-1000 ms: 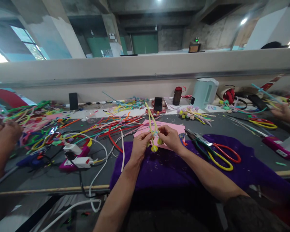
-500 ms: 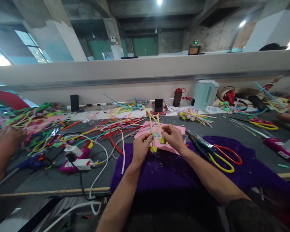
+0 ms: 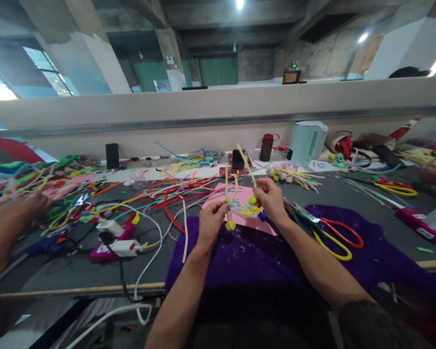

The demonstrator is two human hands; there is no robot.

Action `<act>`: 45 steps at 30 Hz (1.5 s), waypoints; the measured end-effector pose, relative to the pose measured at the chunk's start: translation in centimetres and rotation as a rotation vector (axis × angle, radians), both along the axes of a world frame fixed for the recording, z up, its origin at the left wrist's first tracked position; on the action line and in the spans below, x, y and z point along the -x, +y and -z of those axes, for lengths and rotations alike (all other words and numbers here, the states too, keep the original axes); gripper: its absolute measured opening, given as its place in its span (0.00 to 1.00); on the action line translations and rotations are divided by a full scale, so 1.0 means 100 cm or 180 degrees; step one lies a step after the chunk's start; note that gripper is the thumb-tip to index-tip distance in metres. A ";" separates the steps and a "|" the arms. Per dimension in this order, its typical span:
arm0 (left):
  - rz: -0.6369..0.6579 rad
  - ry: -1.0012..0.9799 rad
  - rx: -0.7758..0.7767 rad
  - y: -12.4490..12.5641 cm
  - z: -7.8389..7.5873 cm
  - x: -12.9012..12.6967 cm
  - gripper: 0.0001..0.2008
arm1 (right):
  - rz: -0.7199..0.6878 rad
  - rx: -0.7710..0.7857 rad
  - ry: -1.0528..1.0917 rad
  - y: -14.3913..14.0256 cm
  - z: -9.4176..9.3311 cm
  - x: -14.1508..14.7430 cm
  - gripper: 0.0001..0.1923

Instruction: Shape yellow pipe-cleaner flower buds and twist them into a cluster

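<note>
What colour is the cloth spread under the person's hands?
Purple cloth, flecked with pale bits; the head view shows it.

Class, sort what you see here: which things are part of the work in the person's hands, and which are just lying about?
In hand: left hand and right hand, each gripping a yellow pipe-cleaner stem; pink sheet beneath.

Lying about: scissors, kettle, phone, bottle, loose pipe cleaners.

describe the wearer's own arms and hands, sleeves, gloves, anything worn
Both the left hand and the right hand are bare, with no gloves; no rings or watch can be made out. The forearms are uncovered from the wrists to the elbows. Near the lower right edge, a dark grey sleeve covers the right upper arm. No sleeve shows on the left arm in view.
</note>
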State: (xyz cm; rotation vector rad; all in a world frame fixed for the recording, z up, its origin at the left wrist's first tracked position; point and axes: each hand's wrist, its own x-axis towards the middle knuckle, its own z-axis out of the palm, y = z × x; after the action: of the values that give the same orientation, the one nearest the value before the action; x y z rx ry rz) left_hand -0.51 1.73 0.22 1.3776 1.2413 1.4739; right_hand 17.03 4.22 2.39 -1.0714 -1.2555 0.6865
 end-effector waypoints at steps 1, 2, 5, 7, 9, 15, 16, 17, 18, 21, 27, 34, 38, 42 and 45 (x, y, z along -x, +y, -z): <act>-0.0002 -0.0003 0.0024 0.000 0.000 0.000 0.12 | -0.0055 0.0001 -0.0168 0.000 0.002 0.001 0.13; 0.0009 -0.0005 0.0043 0.000 0.000 -0.001 0.12 | -0.0118 -0.0020 -0.0371 -0.001 0.005 0.003 0.13; 0.0060 -0.0047 0.0078 0.000 0.000 -0.002 0.12 | -0.0288 -0.0238 -0.1021 -0.006 0.012 0.011 0.11; 0.0111 -0.0176 0.0138 0.001 0.000 -0.003 0.11 | -0.0402 -0.0439 -0.1363 -0.011 0.015 0.017 0.10; 0.0193 -0.0362 0.0245 0.001 0.001 -0.002 0.11 | -0.0500 -0.0607 -0.1609 -0.017 0.016 0.021 0.10; 0.0543 -0.0827 0.0522 0.005 0.006 0.001 0.13 | -0.0661 -0.0952 -0.1890 -0.024 0.016 0.027 0.08; 0.0561 -0.0860 0.0549 0.005 0.006 0.001 0.13 | -0.0680 -0.0988 -0.1896 -0.024 0.016 0.026 0.08; 0.0566 -0.0863 0.0565 0.005 0.006 0.000 0.13 | -0.0689 -0.1007 -0.1908 -0.023 0.017 0.026 0.08; 0.0570 -0.0847 0.0576 0.005 0.006 0.000 0.13 | -0.0695 -0.1011 -0.1925 -0.023 0.017 0.025 0.08; 0.0594 -0.0772 0.0593 0.004 0.003 -0.001 0.13 | -0.0684 -0.0962 -0.1934 -0.021 0.018 0.024 0.07; 0.0570 -0.0610 0.0566 0.002 0.001 -0.002 0.12 | -0.0692 -0.0921 -0.1938 -0.020 0.018 0.023 0.06; 0.0605 -0.0599 0.0616 0.003 0.004 -0.003 0.13 | -0.0635 -0.0895 -0.2189 -0.018 0.021 0.023 0.06; 0.0505 -0.0642 0.0632 0.002 0.004 -0.005 0.13 | -0.0505 -0.0907 -0.2494 -0.018 0.024 0.024 0.06; 0.0530 -0.0740 0.0726 0.003 0.003 -0.005 0.11 | -0.0437 -0.0927 -0.2650 -0.022 0.023 0.024 0.09; 0.0680 -0.0981 0.0894 0.005 0.004 -0.004 0.10 | -0.0621 -0.0844 -0.2300 -0.023 0.018 0.023 0.08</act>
State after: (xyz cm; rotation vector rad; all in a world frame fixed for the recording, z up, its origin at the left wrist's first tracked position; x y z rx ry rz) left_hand -0.13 2.26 -0.17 1.0180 1.0248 1.2531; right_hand 14.71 1.94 0.63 -1.0123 -2.0287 0.2523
